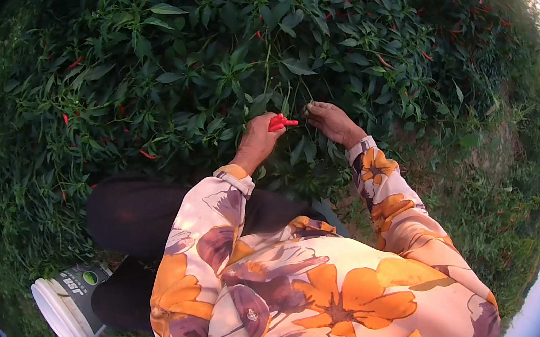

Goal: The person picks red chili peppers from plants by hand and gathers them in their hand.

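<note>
Several red chili peppers are bunched in my left hand, their ends poking out past the thumb side. Just to its right, my right hand reaches into the chili plants, thumb and fingertips pinched together at a thin stem. Something dark shows at those fingertips, but I cannot tell what it is. Green leaves and slender stalks stand right behind both hands. One red chili hangs to the left of my left hand, and another red chili is farther off to the right.
A white-rimmed bucket with a dark printed side stands on the grass at the lower left, beside my dark-trousered leg. Patchy soil and low weeds lie on the right. Dense foliage stretches across the front.
</note>
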`<state>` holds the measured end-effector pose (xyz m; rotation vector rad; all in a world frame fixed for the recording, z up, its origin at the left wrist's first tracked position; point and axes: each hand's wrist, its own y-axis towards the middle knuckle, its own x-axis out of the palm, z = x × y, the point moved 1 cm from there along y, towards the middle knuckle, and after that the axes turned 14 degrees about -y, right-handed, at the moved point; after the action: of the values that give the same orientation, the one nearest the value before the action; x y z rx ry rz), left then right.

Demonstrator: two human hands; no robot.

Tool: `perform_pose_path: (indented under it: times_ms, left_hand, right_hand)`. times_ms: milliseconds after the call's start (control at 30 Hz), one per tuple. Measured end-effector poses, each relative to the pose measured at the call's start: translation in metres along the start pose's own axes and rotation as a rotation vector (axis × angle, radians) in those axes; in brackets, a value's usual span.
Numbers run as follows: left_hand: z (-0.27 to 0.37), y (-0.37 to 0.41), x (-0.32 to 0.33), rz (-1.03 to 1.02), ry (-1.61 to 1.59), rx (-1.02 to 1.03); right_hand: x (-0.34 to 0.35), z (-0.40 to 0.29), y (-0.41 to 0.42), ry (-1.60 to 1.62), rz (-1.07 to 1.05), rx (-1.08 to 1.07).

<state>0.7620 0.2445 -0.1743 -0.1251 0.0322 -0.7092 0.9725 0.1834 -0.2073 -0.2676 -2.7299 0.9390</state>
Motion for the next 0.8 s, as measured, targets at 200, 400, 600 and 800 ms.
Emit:
perform_pose_path:
  times_ms: [200,400,600,800]
  left_hand:
    - [0.009,0.003,0.001,0.124,-0.482,-0.419]
    - [0.019,0.001,-0.003,0.136,-0.531,-0.484]
    - [0.019,-0.002,-0.004,0.124,-0.563,-0.501]
    - [0.019,0.0,-0.003,0.157,-0.557,-0.437]
  right_hand:
    - [-0.06,0.034,0.081,-1.461,0.468,-0.168]
    - [-0.061,0.037,0.113,-1.38,0.667,0.006]
    - [-0.04,0.009,0.097,-1.407,0.735,-0.054]
    - [-0.037,-0.011,0.059,-1.266,0.479,-0.295]
